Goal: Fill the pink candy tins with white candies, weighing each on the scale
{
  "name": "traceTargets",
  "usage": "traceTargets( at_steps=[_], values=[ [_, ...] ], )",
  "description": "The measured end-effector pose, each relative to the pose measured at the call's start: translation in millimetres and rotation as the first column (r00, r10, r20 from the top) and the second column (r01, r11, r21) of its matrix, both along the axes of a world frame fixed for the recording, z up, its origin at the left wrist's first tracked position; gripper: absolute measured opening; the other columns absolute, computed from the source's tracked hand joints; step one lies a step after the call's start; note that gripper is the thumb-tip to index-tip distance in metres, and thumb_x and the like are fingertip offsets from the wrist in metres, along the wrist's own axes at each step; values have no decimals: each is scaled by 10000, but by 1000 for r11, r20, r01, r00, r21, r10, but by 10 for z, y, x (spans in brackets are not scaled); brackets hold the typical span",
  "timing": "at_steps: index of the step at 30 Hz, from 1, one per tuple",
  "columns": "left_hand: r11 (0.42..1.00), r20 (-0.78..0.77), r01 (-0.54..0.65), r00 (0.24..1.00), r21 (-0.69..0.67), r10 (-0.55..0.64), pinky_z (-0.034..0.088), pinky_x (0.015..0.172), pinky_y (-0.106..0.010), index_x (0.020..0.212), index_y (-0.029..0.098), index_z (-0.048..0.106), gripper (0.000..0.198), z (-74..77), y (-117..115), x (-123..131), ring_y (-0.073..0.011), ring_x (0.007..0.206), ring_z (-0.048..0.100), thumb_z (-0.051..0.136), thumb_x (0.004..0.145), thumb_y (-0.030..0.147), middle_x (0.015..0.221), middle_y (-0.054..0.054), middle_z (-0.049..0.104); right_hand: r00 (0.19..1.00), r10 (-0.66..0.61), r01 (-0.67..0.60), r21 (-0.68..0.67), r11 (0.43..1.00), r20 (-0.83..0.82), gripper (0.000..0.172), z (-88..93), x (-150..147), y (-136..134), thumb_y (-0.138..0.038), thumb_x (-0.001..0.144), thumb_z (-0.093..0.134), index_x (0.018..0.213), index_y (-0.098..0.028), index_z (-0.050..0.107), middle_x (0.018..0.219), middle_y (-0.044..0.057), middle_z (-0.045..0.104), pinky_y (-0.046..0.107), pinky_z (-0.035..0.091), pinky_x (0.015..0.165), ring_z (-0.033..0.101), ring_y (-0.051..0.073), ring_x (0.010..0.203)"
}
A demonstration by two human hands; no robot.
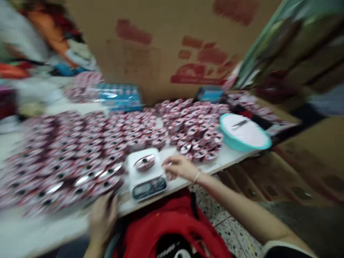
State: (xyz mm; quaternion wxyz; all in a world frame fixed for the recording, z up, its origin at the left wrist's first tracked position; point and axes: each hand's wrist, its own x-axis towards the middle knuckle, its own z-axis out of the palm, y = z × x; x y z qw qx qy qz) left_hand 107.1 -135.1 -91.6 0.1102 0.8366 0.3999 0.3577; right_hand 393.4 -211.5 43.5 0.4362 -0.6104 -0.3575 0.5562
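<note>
A white kitchen scale (148, 172) with a dark display panel stands near the table's front edge. One small pink pack (145, 163) with a shiny top lies on its platform. Just right of the scale is my right hand (182, 168), its thumb and fingers curled together; whether something small is between them is hidden by blur. My left hand (103, 216) rests at the front edge, left of the scale, beside the nearest packs, with thumb and fingers apart. Long rows of similar pink packs (91, 143) fill the left side. Another cluster of packs (195, 125) sits behind my right hand.
A turquoise basin (233, 143) of pale contents, with a dark tool (240, 124) on top, sits at the right. Blue packages (118, 96) lie behind the rows. A large cardboard box (161, 46) rises at the back. Red fabric (172, 222) is below the edge.
</note>
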Motion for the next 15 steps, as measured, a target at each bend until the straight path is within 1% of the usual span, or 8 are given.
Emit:
traceTargets(
  at_steps=[1, 3, 5, 7, 9, 11, 13, 15],
  values=[
    [998, -32, -55, 998, -8, 54, 450, 825, -367, 1073, 151, 539, 261, -14, -87, -92, -215, 905, 559, 452, 878, 301, 974, -117, 604, 991, 10, -14, 34, 999, 132, 352, 29, 12, 86, -450, 658, 682, 823, -146, 617, 568, -33, 570, 176, 356, 423, 485, 62, 426],
    [995, -81, -96, 992, -35, 93, 447, 825, -344, 1048, 149, 549, 240, -51, -155, -153, -209, 904, 566, 454, 876, 286, 961, -109, 617, 935, 74, -113, 94, 989, 347, 256, 54, 5, 279, -376, 763, 604, 862, -140, 618, 624, -18, 571, 187, 341, 442, 469, 62, 443],
    [992, -89, -119, 989, -40, 115, 444, 811, -330, 1026, 146, 561, 231, -84, -141, -130, -202, 887, 568, 451, 875, 281, 935, -106, 624, 830, 122, -231, 138, 963, 544, 184, 75, -59, 443, -306, 800, 578, 830, -132, 633, 618, -12, 560, 198, 336, 496, 461, 69, 493],
    [990, -93, -132, 988, -48, 127, 439, 798, -323, 1011, 148, 570, 228, -95, -124, -98, -199, 874, 568, 446, 875, 282, 920, -103, 626, 709, 140, -322, 141, 936, 691, 143, 97, -152, 561, -248, 810, 577, 783, -123, 641, 591, -10, 548, 210, 325, 549, 452, 81, 539],
    [990, -98, -131, 987, -56, 125, 431, 791, -321, 1004, 152, 574, 225, -88, -129, -88, -198, 863, 566, 445, 875, 282, 912, -98, 627, 607, 157, -380, 111, 918, 779, 122, 95, -237, 653, -206, 815, 577, 763, -117, 642, 600, 1, 556, 218, 313, 582, 452, 90, 572],
    [991, -101, -119, 988, -55, 114, 423, 785, -317, 1004, 153, 578, 220, -80, -142, -100, -198, 858, 563, 451, 873, 278, 905, -95, 628, 526, 172, -409, 71, 910, 833, 109, 68, -292, 731, -184, 813, 582, 759, -112, 643, 626, 17, 569, 223, 302, 592, 460, 98, 591],
    [993, -101, -112, 989, -43, 107, 419, 779, -314, 1003, 152, 581, 214, -79, -149, -116, -198, 854, 561, 460, 871, 269, 896, -95, 629, 470, 187, -423, 34, 905, 862, 113, 34, -320, 792, -187, 816, 586, 761, -109, 646, 634, 28, 574, 225, 295, 588, 465, 104, 596],
    [994, -106, -105, 989, -26, 102, 417, 771, -310, 1000, 150, 584, 204, -87, -146, -126, -197, 842, 559, 475, 866, 260, 890, -92, 629, 439, 206, -426, 1, 905, 874, 128, 13, -335, 833, -207, 823, 587, 765, -111, 649, 626, 32, 575, 224, 294, 581, 469, 106, 591]
  ],
)
